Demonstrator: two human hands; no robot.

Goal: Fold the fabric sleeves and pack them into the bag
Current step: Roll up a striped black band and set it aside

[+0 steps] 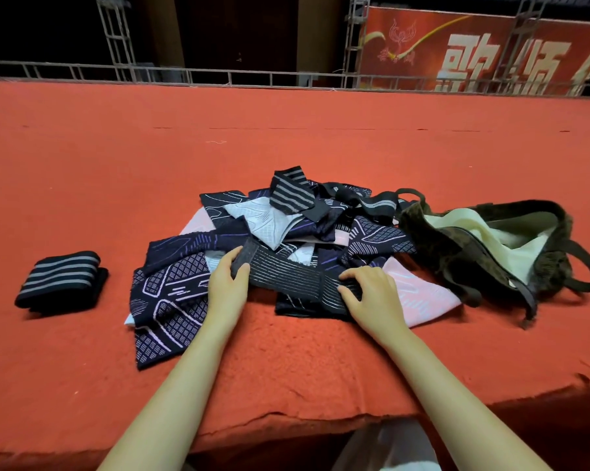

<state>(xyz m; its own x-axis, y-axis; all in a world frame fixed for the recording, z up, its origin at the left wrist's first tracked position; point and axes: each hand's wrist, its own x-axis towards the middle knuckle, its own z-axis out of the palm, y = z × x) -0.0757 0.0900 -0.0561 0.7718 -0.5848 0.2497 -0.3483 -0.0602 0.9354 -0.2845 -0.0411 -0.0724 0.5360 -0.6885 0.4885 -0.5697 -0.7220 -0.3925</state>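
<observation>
Red carpeted platform (286, 130), metal truss railing (218, 76), red banner (473, 52), dark backdrop

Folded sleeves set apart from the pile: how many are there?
1: the folded striped sleeve lies alone on the red cloth, left of the pile. Any inside the bag would be hidden.
</observation>
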